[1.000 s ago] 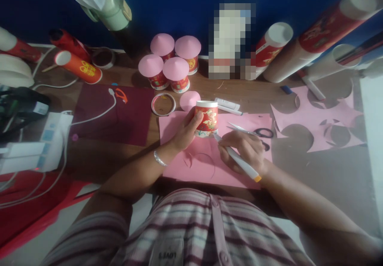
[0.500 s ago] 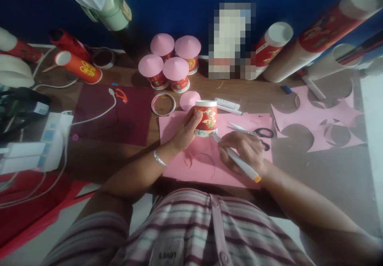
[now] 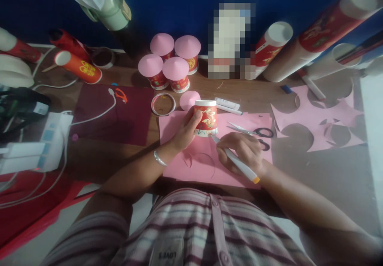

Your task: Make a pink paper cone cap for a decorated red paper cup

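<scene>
Left hand (image 3: 188, 129) holds the red cup (image 3: 209, 118) (pen (image 3: 241, 165) in right hand (image 3: 244, 151) nearby).

Pwr strip (image 3: 53, 138) – wht cable (image 3: 111, 92)

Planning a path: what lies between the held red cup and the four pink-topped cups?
In the head view, a round pink paper piece lies there, partly hidden, beyond the red cup.

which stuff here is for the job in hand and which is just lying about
Seems part of the job:
red tube, in the left hand
white pen, in the right hand
pink paper
scissors
loose pink cone
four tubes topped with pink cones

Probably just lying about:
power strip
cable
green bottle
</scene>
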{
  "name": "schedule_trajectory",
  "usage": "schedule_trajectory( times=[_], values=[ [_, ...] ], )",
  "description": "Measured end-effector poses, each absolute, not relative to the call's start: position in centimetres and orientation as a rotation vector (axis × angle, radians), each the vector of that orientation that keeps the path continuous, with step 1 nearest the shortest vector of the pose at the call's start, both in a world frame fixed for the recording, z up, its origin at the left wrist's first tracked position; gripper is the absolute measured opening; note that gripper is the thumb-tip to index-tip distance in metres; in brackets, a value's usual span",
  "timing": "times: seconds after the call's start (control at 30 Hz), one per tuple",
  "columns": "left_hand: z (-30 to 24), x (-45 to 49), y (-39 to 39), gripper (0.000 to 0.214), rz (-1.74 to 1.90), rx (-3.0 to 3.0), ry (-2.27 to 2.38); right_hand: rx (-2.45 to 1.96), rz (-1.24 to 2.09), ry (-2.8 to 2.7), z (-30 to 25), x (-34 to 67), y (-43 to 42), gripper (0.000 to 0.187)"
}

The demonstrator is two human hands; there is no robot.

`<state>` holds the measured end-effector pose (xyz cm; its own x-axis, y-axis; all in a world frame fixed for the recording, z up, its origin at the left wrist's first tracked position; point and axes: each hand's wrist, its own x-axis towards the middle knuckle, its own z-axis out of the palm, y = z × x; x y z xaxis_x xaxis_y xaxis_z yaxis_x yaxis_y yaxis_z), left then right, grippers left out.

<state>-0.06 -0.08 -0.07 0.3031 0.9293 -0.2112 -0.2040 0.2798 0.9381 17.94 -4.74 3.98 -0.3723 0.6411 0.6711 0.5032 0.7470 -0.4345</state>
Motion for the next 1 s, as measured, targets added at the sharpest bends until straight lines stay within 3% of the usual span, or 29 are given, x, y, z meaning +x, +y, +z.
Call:
schedule_trajectory(
  times=[1.0],
  values=[
    [0.1, -0.26, 0.22, 0.056, 0.908, 0.955, 0.867, -0.744, 0.232, -2.022, 4.15, 17.97, -4.77, 0.015]
  ],
)
